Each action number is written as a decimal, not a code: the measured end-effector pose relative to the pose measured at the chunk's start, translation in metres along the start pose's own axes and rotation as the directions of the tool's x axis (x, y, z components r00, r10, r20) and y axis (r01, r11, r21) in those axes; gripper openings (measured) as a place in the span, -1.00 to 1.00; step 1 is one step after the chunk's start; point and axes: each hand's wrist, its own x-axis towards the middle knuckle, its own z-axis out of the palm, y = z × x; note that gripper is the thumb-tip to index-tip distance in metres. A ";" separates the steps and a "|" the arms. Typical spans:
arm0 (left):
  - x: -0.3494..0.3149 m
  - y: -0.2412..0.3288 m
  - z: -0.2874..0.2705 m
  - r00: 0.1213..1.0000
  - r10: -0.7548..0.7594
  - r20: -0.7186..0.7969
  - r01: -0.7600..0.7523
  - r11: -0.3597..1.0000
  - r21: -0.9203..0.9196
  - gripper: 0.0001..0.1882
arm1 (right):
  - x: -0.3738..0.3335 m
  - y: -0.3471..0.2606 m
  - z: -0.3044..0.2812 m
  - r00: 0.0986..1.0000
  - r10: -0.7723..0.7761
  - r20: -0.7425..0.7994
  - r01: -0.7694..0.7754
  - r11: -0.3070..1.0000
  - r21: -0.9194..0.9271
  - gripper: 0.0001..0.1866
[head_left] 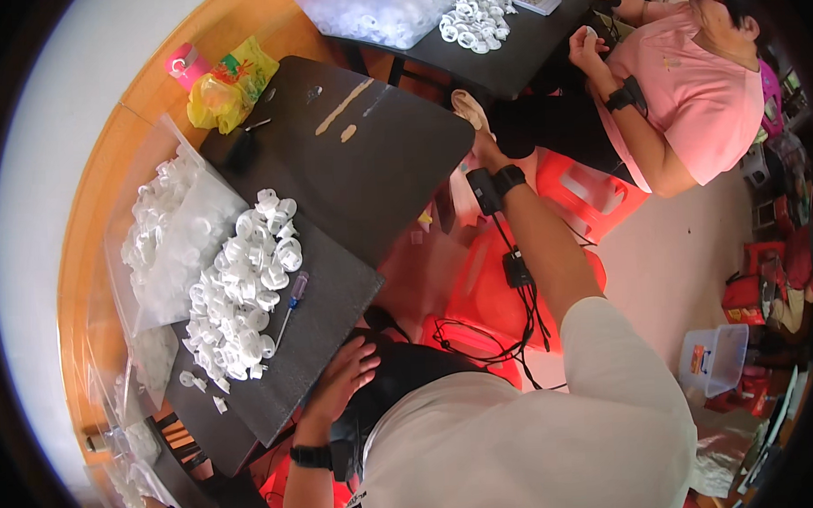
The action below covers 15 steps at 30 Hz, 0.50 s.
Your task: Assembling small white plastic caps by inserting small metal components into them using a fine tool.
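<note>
My left hand (346, 374) is open, its fingers spread over my lap beside the near table's edge, with nothing in it. My right arm reaches forward, and my right hand (486, 147) is at the corner of the dark table. A pale beige item (469, 108) lies against that hand; its kind and my fingers cannot be made out. On the near dark mat (332, 288) is a heap of white plastic parts (238, 300). A screwdriver (291, 312) with a purple-and-clear handle lies along the heap's right side.
A clear bag (169, 240) of white parts stands left of the heap. A yellow bag (232, 85) and pink cup (187, 65) are behind. Red stools (484, 292) and black cables (521, 326) lie right. A co-worker in pink (688, 119) sits at another table.
</note>
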 end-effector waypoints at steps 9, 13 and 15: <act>-0.046 -0.038 -0.051 0.991 0.030 -0.128 -0.054 0.980 -0.189 -0.33 | 0.040 0.000 0.023 0.920 -0.385 0.079 0.386 0.849 -0.361 -0.64; -0.060 -0.039 -0.055 0.972 0.027 -0.234 -0.091 0.960 -0.266 -0.42 | 0.024 -0.009 0.081 0.987 -0.119 -0.109 0.139 0.970 0.199 -0.58; -0.053 -0.033 -0.052 0.971 0.034 -0.235 -0.103 0.952 -0.287 -0.44 | 0.063 -0.020 0.068 0.996 -0.022 -0.085 0.028 0.998 0.059 -0.73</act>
